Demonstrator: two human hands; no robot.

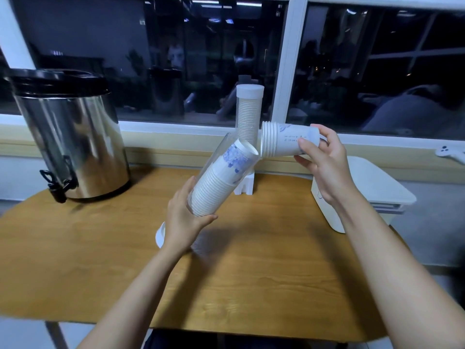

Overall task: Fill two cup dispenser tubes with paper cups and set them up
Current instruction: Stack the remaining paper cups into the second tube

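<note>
The wooden table (251,285) has its rounded front edge nearest the person, and a broad stretch of bare wood lies in front of the upright tube (249,117), which stands at the table's back edge.

In front of the upright tube and to its left, the left hand (185,222) curls round the lower end of a clear tube (219,177), held off the table and tilted, its open mouth pointing up and to the right. This tube is partly filled with nested white paper cups; the topmost one shows a blue print. A white cap (159,235) lies on the wood by the left wrist, half hidden by it.

Just right of the upright tube, the right hand (324,162) pinches the bottom end of a short stack of cups (279,143), held sideways, rims turned left and just beside the tilted tube's mouth (whether they touch cannot be told).

The upright tube is packed with cups, capped in white, on a white base (245,186). Well left of it stands a steel urn (70,137); to its right a white box (364,195) overhangs the table's edge. Behind it is a dark window (377,59).
</note>
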